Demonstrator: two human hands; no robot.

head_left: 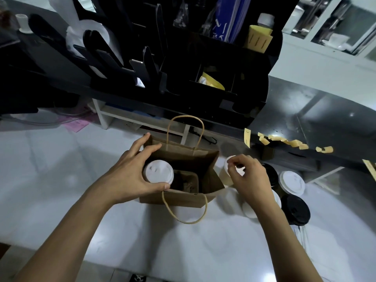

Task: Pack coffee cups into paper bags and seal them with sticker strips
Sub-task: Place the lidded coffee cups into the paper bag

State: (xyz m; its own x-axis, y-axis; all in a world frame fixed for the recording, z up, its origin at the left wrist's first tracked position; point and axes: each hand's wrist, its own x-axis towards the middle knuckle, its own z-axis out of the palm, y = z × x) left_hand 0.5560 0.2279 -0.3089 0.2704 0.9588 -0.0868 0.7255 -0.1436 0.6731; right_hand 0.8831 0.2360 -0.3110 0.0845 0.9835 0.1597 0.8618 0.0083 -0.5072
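Coffee cup with a white lid (158,171) is sitting in the open paper bag (184,159) on the white tabletop (61,180), the left hand (130,176) curling around it. The right hand (249,176) is pinching a second white-lidded cup (230,169) just beside the bag, near more cups (292,182).

A pale, glossy tabletop (85,200) carries everything here. Mid-surface stands an open brown paper bag (183,198), handles up. Just to its right a cluster of lidded cups: white-lidded cups (292,182) and black-lidded cups (298,210), packed close together. Along the far edge sits a black organizer rack (203,82), with pink papers (75,123) lying at far left.
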